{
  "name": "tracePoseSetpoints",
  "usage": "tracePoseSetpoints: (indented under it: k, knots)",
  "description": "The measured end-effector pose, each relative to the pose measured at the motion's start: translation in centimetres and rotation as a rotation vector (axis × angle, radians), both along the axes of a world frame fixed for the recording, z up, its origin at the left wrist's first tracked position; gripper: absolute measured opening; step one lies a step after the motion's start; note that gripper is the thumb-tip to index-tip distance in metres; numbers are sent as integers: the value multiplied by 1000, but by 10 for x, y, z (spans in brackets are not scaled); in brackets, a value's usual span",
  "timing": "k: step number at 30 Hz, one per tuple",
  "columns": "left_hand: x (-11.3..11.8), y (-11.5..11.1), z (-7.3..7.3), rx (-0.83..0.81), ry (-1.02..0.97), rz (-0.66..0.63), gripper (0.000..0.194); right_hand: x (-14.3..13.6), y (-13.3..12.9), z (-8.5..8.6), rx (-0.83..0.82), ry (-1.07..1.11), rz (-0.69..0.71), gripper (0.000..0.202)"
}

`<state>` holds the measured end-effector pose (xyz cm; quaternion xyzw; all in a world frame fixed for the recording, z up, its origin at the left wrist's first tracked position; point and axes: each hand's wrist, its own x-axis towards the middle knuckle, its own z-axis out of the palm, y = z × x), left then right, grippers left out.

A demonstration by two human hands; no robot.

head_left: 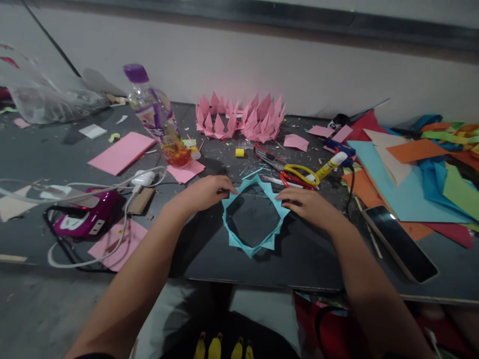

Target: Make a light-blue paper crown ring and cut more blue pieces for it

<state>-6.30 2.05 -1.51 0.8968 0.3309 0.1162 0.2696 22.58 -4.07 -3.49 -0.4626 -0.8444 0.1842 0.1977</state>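
Observation:
A ring of folded light-blue paper (268,240) with pointed tips all round it lies on the dark table in front of me. My left hand (209,192) pinches its upper left side between thumb and fingers. On the upper right side, my right hand (303,202) grips the same ring, fingers closed on its edge. Just behind the ring lie scissors (299,174) with yellow and red handles, a box cutter (268,157) and a yellow glue stick (329,167). Two pink paper crowns (262,119) stand against the wall.
Left of my arm are a purple-capped bottle (155,117), pink sheets (121,152), a magenta power strip (90,212) and white cables. At right lie a phone (400,244), blue sheets (411,199) and coloured scraps. A yellow cap (239,152) sits near the crowns.

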Motion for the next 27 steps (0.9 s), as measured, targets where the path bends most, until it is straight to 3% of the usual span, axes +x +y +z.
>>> tracePoseSetpoints:
  k: [7, 12, 18, 23, 27]
  knots:
    - [3, 0, -2, -42, 1, 13, 17, -3, -1, 2, -78, 60, -51, 14]
    - [7, -2, -2, -44, -90, -51, 14, -6, -1, -1, -99, 105, -20, 14]
    - [10, -5, -3, -108, -262, 99, 10, -9, -2, 1, 28, 222, -36, 13]
    - [16, -10, -3, -147, -428, 226, 16, -12, -6, 4, 43, 317, -167, 8]
    - [21, -13, -2, -182, -586, 288, 28, -16, -7, 4, 36, 506, -350, 19]
